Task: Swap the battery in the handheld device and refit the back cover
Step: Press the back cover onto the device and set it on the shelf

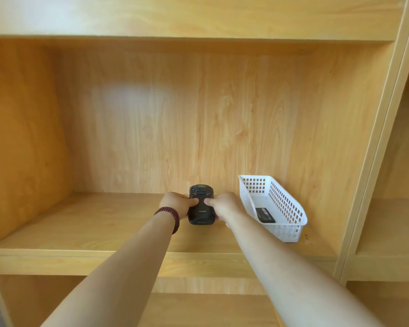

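A black handheld device (201,213) lies back side up on the wooden shelf (85,223), its back cover in place. My left hand (176,204) grips its left side with the thumb pressing on the cover. My right hand (224,205) grips the right side, thumb also on the cover. A black battery (265,215) lies inside a white perforated basket (286,208) just right of my right hand.
The shelf has a wooden back wall and side walls. A dark red bead bracelet (169,217) sits on my left wrist. Another shelf compartment (399,185) opens to the right beyond a vertical divider.
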Demonstrator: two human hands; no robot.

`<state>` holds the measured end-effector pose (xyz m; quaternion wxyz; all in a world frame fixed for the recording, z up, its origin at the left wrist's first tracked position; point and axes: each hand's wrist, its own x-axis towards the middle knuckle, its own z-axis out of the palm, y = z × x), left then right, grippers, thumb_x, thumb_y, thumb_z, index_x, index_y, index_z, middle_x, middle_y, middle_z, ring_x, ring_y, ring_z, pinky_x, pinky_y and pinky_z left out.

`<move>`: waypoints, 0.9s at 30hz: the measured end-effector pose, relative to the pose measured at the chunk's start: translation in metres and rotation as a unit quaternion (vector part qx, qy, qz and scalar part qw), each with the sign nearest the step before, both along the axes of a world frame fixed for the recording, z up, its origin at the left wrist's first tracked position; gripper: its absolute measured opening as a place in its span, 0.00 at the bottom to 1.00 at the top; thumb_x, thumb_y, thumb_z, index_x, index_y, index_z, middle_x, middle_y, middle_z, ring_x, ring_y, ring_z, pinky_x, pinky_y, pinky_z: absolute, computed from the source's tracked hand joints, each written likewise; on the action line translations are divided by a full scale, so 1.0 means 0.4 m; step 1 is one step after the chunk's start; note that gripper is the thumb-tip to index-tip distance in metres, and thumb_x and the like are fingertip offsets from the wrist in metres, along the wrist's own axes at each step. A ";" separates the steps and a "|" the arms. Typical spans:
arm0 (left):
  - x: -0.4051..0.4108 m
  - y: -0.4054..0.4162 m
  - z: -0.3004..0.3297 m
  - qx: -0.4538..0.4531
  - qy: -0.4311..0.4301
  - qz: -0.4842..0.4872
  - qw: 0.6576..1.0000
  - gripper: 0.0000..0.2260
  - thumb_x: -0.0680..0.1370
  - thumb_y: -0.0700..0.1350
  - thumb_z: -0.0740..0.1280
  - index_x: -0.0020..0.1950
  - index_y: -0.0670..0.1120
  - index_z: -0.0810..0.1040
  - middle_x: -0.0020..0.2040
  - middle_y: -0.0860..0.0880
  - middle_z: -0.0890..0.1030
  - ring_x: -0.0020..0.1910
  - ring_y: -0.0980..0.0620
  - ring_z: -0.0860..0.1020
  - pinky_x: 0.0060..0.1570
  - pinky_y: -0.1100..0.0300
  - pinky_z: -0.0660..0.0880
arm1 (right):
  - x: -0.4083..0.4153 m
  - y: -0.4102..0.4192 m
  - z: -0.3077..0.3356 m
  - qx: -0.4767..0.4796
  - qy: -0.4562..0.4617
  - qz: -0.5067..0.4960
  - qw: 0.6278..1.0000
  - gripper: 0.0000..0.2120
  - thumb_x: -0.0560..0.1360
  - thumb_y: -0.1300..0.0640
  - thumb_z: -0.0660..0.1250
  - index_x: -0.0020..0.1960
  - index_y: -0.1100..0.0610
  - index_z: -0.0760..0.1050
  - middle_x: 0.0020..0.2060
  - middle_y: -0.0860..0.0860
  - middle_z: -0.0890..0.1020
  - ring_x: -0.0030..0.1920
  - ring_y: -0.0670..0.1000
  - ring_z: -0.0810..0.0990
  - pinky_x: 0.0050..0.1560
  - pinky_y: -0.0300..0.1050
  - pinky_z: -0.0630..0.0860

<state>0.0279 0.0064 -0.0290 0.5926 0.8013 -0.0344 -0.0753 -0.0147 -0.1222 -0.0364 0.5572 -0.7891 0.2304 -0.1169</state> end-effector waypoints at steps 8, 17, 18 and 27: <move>0.020 -0.019 -0.032 0.086 -0.014 0.018 0.996 0.11 0.73 0.48 0.74 0.46 0.40 0.84 0.44 0.42 0.86 0.44 0.44 0.85 0.49 0.51 0.82 | 0.025 -0.005 -0.022 -0.072 0.050 -0.012 0.996 0.20 0.74 0.52 0.73 0.59 0.63 0.77 0.54 0.58 0.83 0.49 0.57 0.84 0.42 0.45 0.79; 0.035 -0.026 -0.056 0.151 -0.033 0.014 0.988 0.13 0.71 0.50 0.75 0.45 0.39 0.85 0.41 0.44 0.86 0.42 0.47 0.84 0.46 0.53 0.82 | 0.021 -0.010 -0.018 -0.141 0.099 0.004 0.985 0.20 0.76 0.49 0.70 0.61 0.62 0.76 0.57 0.57 0.82 0.46 0.54 0.79 0.33 0.40 0.70; 0.037 -0.027 -0.057 0.158 -0.035 0.015 0.987 0.13 0.71 0.50 0.75 0.45 0.39 0.85 0.41 0.44 0.86 0.40 0.47 0.84 0.45 0.55 0.82 | 0.020 -0.010 -0.018 -0.149 0.104 0.008 0.983 0.21 0.76 0.49 0.70 0.62 0.62 0.76 0.57 0.57 0.82 0.44 0.54 0.78 0.31 0.40 0.68; 0.046 -0.030 -0.064 0.193 -0.053 0.012 0.980 0.12 0.71 0.50 0.75 0.46 0.42 0.85 0.42 0.45 0.85 0.36 0.50 0.79 0.36 0.60 0.77 | 0.010 0.004 -0.017 -0.198 0.129 0.007 0.972 0.19 0.77 0.47 0.68 0.59 0.61 0.77 0.49 0.55 0.82 0.34 0.52 0.76 0.24 0.40 0.63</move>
